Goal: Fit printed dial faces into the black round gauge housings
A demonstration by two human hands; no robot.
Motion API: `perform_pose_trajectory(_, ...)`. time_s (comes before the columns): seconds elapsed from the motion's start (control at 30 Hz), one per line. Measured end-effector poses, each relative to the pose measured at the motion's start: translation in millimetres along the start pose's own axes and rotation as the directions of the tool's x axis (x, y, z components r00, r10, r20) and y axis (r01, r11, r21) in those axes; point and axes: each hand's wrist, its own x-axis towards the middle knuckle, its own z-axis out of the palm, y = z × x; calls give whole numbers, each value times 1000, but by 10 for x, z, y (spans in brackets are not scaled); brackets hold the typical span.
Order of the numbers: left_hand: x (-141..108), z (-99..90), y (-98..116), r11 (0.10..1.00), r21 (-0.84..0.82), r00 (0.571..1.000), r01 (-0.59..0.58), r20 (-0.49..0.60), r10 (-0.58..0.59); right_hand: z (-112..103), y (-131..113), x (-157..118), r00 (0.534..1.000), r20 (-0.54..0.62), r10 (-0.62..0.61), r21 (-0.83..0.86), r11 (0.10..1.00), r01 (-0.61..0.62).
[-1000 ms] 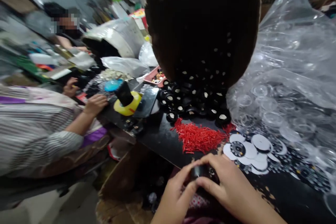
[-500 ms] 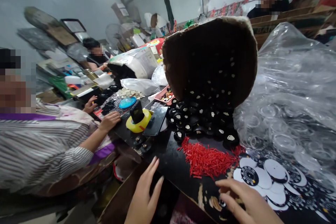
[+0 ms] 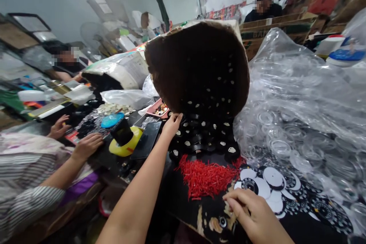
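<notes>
The left hand (image 3: 172,122) has now reached out, fingers spread, onto the pile of black round parts (image 3: 204,137) on the desk (image 3: 171,194), while the right hand (image 3: 251,213) rests curled near the red sticks (image 3: 206,177).

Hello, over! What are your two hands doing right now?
Left hand reaching into black round parts. Right hand curled beside red sticks. Nothing between.

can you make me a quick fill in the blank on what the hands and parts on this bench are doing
1. The left hand reaches into the pile of ____ round parts.
2. The heap of small sticks is ____ in colour.
3. The right hand rests near the white ____.

Missing words: black; red; discs
</notes>
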Motion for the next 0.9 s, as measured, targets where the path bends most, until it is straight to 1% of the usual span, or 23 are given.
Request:
perform_pose_trajectory(0.17, -293, 144, 52, 999, -28, 1000, 16, 22, -16, 44, -10, -48, 1000, 17, -8, -9, 1000, 8)
perform_pose_trajectory(0.3, -532, 237, 123, 996, -91, 1000, 10, 9, -10, 27, 1, -44, 1000, 19, 9, -47, 999, -8)
perform_pose_trajectory(0.4, -672, 204, 150, 985, -172, 1000, -11, -17, 8, 24, 6, -38, 1000, 30, 3, -75, 997, -1)
perform_pose_trajectory(0.47, -779, 88, 122, 975, -221, 999, -33, -44, 23, 26, 16, -49, 999, 36, 1, -89, 996, 3)
perform_pose_trajectory(0.57, -1067, -179, -38, 967, -246, 992, -68, -124, 38, 20, 39, -70, 1000, 26, 9, -85, 996, -6)
perform_pose_trajectory(0.63, -1362, -326, -205, 973, -221, 984, -73, -175, 34, 13, 47, -73, 999, 29, 23, -77, 997, -21)
perform_pose_trajectory(0.67, -1522, -366, -296, 978, -199, 982, -65, -186, 28, 12, 46, -70, 999, 39, 27, -74, 997, -24)
perform_pose_trajectory(0.73, -1806, -362, -472, 987, -158, 985, -33, -175, 5, 15, 30, -58, 998, 58, 32, -70, 997, -27)
perform_pose_trajectory(0.8, -1976, -268, -617, 990, -143, 988, -8, -152, -14, 26, 3, -50, 997, 73, 34, -66, 997, -29)
perform_pose_trajectory(0.83, -2007, -208, -670, 989, -148, 989, -2, -145, -20, 33, -10, -51, 997, 75, 37, -64, 997, -32)
perform_pose_trajectory(0.9, -1988, -107, -729, 985, -173, 989, 6, -145, -32, 46, -32, -70, 996, 79, 39, -68, 997, -34)
